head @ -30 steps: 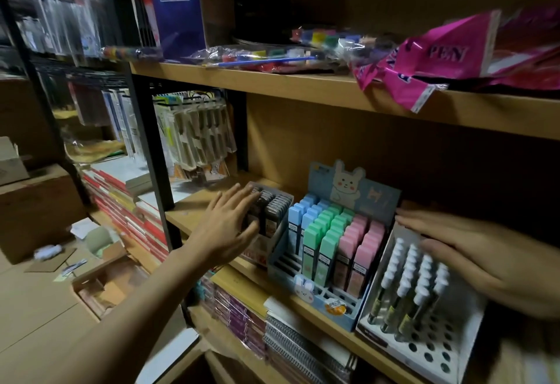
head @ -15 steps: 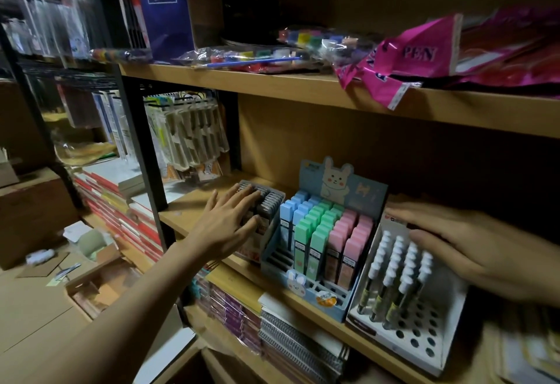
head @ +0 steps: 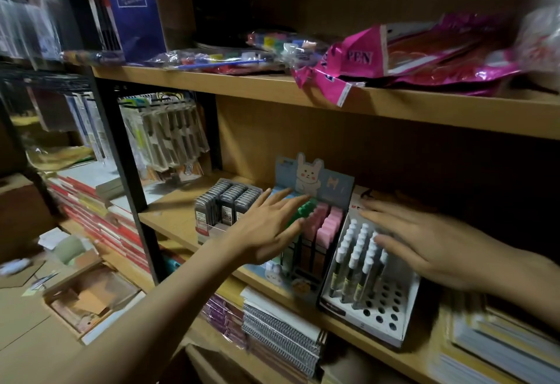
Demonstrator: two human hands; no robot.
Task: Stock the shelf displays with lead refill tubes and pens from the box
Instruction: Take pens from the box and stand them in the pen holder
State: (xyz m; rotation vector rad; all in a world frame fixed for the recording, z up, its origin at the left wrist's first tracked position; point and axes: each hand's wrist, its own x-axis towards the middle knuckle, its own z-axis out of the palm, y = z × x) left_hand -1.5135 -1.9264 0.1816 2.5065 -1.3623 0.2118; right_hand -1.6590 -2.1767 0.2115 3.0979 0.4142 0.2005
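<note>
Indoors, a dim stationery shop: wooden shelves [head: 378, 101] on a black metal frame [head: 121, 156], with packets hung on hooks [head: 163, 135] to the left and an open cardboard box [head: 91, 295] on the floor below.

On the middle shelf three displays stand side by side, touching or nearly so. Leftmost is a small tray of dark lead refill tubes [head: 227, 204], packed in three rows. Next is the blue rabbit display [head: 309, 177], its backboard printed with a white rabbit; it holds rows of pastel cases, the green [head: 306, 210] and pink [head: 327, 223] ones plain to see, the blue mostly hidden behind the left hand. Rightmost is the white pen stand [head: 375, 314], tilted back and pierced with round holes; white-capped pens [head: 351, 265] fill its upper rows, roughly four columns, though the right hand covers some, and about a dozen holes at the front stand bare.

The left hand [head: 266, 229] is spread flat, fingers straight, over the front left of the rabbit display, grasping nothing. The right hand [head: 430, 238] lies likewise flat and released across the upper pens, blurred at the fingertips.

Above, the upper shelf carries pink PEN packets [head: 360, 56], bagged coloured pieces [head: 272, 44] and a blue BASKETBALL box [head: 130, 4]. Below, spiral notebooks [head: 278, 335] are stacked.
</note>
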